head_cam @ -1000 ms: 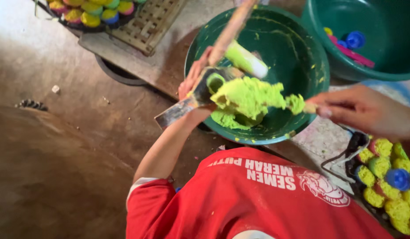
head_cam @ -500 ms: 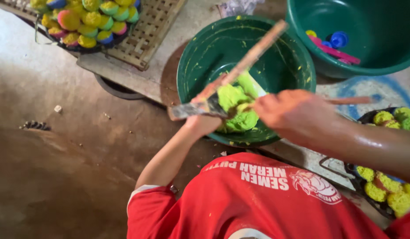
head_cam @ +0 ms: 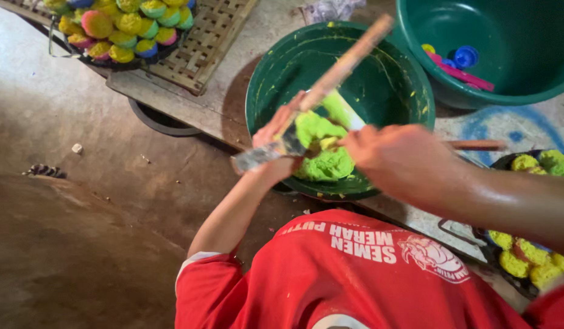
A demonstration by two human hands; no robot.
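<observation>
The left hand (head_cam: 281, 131) is closed around a small mould (head_cam: 306, 135) packed with bright green dough, holding it over the near side of a dark green basin (head_cam: 410, 79) that stands on the worktop (head_cam: 233, 91). Across that hand lies a flat metal blade (head_cam: 260, 157) whose long wooden handle (head_cam: 346, 61) slants up and away over the basin; whether the left hand grips it as well cannot be told. The right hand (head_cam: 404, 161) comes in from the right, its fingers curled shut on a thin brown stick (head_cam: 477, 145) whose free end points to the right, and its fingertips sit just beside the mould, almost touching the left hand. Directly under both hands, in the bottom of the basin, rests a lump of green dough (head_cam: 327, 164), with a pale green strip above it against the basin's inner wall. A larger teal tub (head_cam: 538, 85) stands at the upper right, with blue and pink bits lying inside. A dark tray of multicoloured cakes (head_cam: 120, 27) sits on a woven mat (head_cam: 212, 42) at the upper left, well apart from the hands, and another tray of yellow-green cakes (head_cam: 538, 164) lies at the right edge.
</observation>
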